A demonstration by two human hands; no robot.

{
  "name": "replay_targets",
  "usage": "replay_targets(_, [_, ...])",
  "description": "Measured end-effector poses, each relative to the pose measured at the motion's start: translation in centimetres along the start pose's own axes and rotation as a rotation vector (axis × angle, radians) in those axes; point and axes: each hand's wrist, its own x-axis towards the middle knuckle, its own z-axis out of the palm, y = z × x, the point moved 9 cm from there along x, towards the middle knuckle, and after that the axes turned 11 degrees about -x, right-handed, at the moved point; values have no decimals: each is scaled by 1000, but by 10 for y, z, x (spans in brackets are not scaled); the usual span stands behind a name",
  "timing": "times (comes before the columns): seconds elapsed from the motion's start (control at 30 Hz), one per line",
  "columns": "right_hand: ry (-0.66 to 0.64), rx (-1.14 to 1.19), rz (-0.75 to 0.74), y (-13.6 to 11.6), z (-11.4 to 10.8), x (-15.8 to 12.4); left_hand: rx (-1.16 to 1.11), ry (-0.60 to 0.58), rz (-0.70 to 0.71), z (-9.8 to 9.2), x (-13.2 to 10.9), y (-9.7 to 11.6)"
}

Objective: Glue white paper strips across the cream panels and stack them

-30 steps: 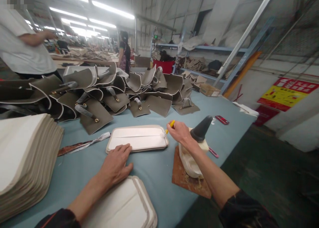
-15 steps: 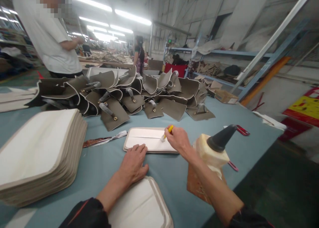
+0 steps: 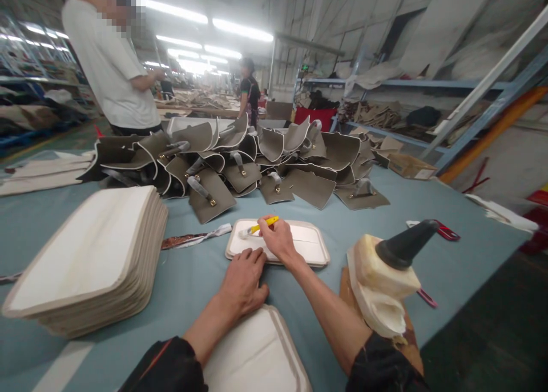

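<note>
My right hand (image 3: pixel 278 239) is closed round a yellow-handled brush (image 3: pixel 259 227). Its pale bristles touch the left part of a small white panel with rounded corners and a beige edge (image 3: pixel 306 239), which appears to lie on others like it. The fingertips of my left hand (image 3: pixel 244 278) rest at the panel's near left edge, with the hand flat and the thumb apart. Below that hand lies a larger white panel (image 3: pixel 261 352), partly hidden by my left forearm. To the right stands a cream container with a black cone nozzle (image 3: pixel 385 266), on a brown board.
A tall stack of white panels (image 3: pixel 85 249) stands at left. Grey-brown bag pieces with wrapped handles (image 3: pixel 214 192) are heaped across the back. A red cutter (image 3: pixel 447 230) and a pink tool (image 3: pixel 427 298) lie at right. A person in a white shirt (image 3: pixel 113 67) stands beyond the table.
My right hand has carried the brush leftward across the small panel, from its right part to its left end. My left hand stays at the panel's edge. The view has turned slightly left.
</note>
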Motion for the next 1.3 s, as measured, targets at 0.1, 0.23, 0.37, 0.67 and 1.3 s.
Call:
replay_targets(0.1, [21, -64, 31, 21, -25, -3, 12, -8, -2, 1, 1, 0])
replay_targets(0.23, [63, -182, 95, 63, -77, -15, 24, -9, -7, 4, 2, -3])
replay_targets(0.37, [110, -300, 160, 101, -127, -30, 34, 9, 7, 6, 2, -3])
replay_targets(0.67, [202, -474, 213, 105, -160, -53, 113, 55, 52, 0, 14, -3])
replay_targets(1.3, [396, 844, 368, 120, -125, -159, 302, 26, 203, -16, 42, 9])
